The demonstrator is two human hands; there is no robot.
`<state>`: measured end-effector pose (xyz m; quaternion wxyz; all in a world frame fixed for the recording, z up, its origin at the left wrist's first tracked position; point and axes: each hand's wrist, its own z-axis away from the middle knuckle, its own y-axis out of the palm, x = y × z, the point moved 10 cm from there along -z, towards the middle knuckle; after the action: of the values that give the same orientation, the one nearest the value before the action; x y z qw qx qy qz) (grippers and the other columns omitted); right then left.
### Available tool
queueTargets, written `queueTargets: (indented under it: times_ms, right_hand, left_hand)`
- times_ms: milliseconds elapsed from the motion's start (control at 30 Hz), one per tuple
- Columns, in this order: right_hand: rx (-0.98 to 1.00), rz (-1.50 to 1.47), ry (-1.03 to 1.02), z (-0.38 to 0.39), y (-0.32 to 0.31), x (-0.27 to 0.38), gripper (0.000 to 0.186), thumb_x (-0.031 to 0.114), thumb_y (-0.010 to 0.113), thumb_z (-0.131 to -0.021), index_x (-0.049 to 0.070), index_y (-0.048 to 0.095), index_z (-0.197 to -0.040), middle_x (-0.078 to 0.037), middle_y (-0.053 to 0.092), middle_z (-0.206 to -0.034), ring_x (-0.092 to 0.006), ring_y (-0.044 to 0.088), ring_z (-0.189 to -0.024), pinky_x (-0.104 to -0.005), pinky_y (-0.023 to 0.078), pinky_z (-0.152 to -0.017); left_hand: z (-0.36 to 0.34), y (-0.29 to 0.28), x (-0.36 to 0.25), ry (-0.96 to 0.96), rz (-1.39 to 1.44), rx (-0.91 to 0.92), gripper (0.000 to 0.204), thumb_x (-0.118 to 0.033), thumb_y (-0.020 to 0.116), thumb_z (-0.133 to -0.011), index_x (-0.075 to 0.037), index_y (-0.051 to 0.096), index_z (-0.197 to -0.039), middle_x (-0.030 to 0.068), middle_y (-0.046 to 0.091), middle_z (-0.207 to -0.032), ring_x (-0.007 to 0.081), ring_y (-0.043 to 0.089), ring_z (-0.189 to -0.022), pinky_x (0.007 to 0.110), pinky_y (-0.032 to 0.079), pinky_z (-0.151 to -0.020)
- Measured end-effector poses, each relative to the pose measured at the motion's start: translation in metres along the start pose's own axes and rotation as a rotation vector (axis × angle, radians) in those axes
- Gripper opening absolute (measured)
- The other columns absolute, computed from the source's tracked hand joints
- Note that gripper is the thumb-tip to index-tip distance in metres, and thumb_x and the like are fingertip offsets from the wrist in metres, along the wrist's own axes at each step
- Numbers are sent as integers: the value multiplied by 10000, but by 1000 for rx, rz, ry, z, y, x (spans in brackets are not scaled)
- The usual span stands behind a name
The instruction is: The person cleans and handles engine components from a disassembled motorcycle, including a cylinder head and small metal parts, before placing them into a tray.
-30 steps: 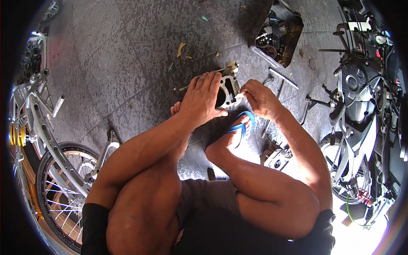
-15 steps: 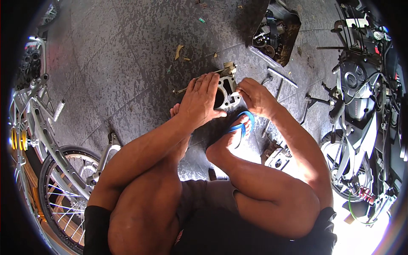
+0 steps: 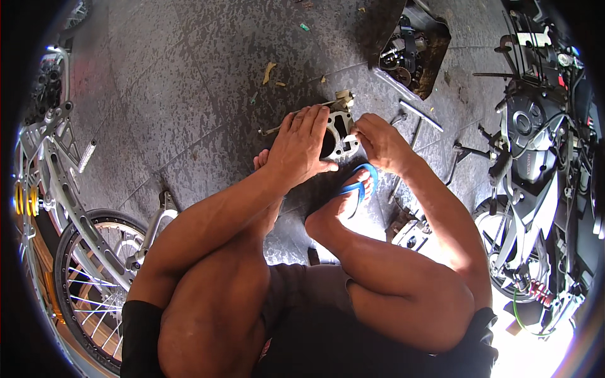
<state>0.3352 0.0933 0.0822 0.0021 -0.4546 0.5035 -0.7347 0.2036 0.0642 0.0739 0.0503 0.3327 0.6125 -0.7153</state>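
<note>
Past my blue sandal (image 3: 360, 187), my left hand (image 3: 299, 142) clasps the metal engine cylinder (image 3: 341, 140) on the floor (image 3: 208, 126); my right hand (image 3: 384, 145) bunches at its right edge, whether gripping I can't tell. Farther lie a T-shaped tool (image 3: 421, 116) and a dark parts tray (image 3: 436, 68).

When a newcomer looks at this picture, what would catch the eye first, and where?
Probably the bright blue sandal on the right foot, just below the pale metal engine part near the middle. The left hand lies over that part; the right hand is at its right edge. Then the motorcycle along the right rim and the yellow coil spring at far left stand out.
</note>
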Motion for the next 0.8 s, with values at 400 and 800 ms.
queueTargets:
  times_ms: [400,800]
  right_hand:
    - [-52,-103,152,25,3,0,86,19,572,-939,-9,608,-1013,-193,589,-918,-401,627,-868,-466,503,-762]
    - [-134,-168,234,19,-11,-11,96,9,582,-921,-13,634,-999,-195,623,-929,-397,638,-892,-452,523,-815]
  left_hand:
    - [2,-1,1,16,-6,-14,1187,-471,942,-619,30,333,-1505,217,462,-1502,369,476,-1384,513,360,-1168]
    - [-1,0,-2,21,-7,-16,1190,-476,943,-616,34,335,-1503,221,465,-1497,375,476,-1384,515,364,-1163]
